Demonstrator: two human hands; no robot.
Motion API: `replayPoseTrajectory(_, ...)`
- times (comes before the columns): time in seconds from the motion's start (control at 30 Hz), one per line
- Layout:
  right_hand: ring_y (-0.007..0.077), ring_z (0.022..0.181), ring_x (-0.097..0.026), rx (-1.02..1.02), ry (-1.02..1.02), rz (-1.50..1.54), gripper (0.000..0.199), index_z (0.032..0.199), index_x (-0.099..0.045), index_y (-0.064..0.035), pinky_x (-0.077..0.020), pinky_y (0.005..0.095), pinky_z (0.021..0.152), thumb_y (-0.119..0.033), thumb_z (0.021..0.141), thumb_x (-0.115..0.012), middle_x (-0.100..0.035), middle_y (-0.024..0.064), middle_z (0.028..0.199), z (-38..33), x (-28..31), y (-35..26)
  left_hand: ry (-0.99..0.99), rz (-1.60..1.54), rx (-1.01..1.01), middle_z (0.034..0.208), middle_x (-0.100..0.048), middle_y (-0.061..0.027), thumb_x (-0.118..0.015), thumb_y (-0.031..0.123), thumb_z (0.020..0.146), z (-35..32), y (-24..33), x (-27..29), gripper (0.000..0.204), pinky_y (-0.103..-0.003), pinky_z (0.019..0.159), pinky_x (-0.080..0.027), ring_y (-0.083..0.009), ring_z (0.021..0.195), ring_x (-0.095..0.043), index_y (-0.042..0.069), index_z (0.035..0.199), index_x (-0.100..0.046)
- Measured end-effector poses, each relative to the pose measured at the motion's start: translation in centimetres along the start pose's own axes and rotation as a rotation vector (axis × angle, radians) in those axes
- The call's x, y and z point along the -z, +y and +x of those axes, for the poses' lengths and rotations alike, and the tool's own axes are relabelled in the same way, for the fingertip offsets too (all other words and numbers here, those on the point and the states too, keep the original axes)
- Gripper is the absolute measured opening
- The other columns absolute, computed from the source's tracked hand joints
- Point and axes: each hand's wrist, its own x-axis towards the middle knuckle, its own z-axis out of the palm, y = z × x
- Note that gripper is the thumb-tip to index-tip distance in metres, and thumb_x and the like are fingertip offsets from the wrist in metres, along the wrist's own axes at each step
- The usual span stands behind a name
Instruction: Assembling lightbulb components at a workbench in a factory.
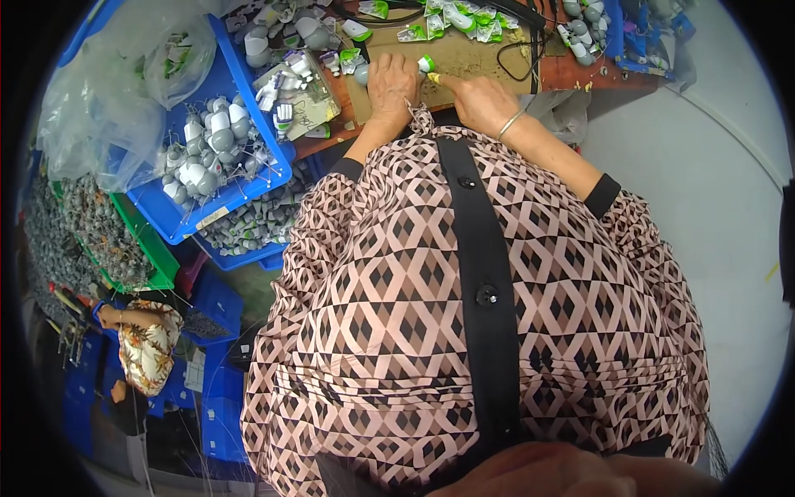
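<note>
My left hand (pixel 394 86) lies back up at the near edge of the workbench, its fingers curled down over a small part with a grey rounded end (pixel 362 74). A white and green end (pixel 426 64) shows at the other side of its fingers; whether both belong to one piece I cannot tell. Just right of it, my right hand (pixel 484 103) reaches in with the index finger forward and the other fingers folded under. Yellow wrapping (pixel 433 77) covers that index fingertip, close to the white and green end. What the folded fingers hold, if anything, is hidden.
Several green and white parts (pixel 464 21) lie across the brown board (pixel 489 62), near a black cable (pixel 517 62). To the left, a blue bin (pixel 277 161) holds grey and white bulb-shaped parts (pixel 207 141). A green crate (pixel 157 248) and another person (pixel 149 344) are farther left.
</note>
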Motion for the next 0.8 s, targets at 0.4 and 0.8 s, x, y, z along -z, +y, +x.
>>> replayPoseTrajectory(0.4, 0.0269, 0.076, -0.065, 0.133, -0.166, -0.240, 0.014, 0.076, -0.065, -0.0023, -0.0521, 0.0374, 0.062, -0.010, 0.073, -0.054, -0.065, 0.0139, 0.079, 1.5, 2.6, -3.2, 0.030, 0.063, -0.041, 0.077, -0.052, -0.0058, -0.063, 0.017, 0.064, 0.7, 0.1, -0.9, 0.012, -0.036, 0.067, -0.035, -0.0243, 0.081, -0.048, 0.010, 0.071, -0.055)
replayPoseTrajectory(0.8, 0.0307, 0.086, -0.063, -0.029, -0.294, -0.169, 0.020, 0.085, -0.066, -0.0030, -0.0493, 0.0403, 0.073, -0.013, 0.073, -0.053, -0.065, 0.0169, 0.088, 2.0, 3.0, -2.3, 0.164, -0.175, -0.183, 0.080, -0.051, -0.0076, -0.059, 0.017, 0.068, -0.3, -0.2, 0.5, 0.012, -0.039, 0.067, -0.038, -0.0279, 0.080, -0.046, 0.008, 0.076, -0.057)
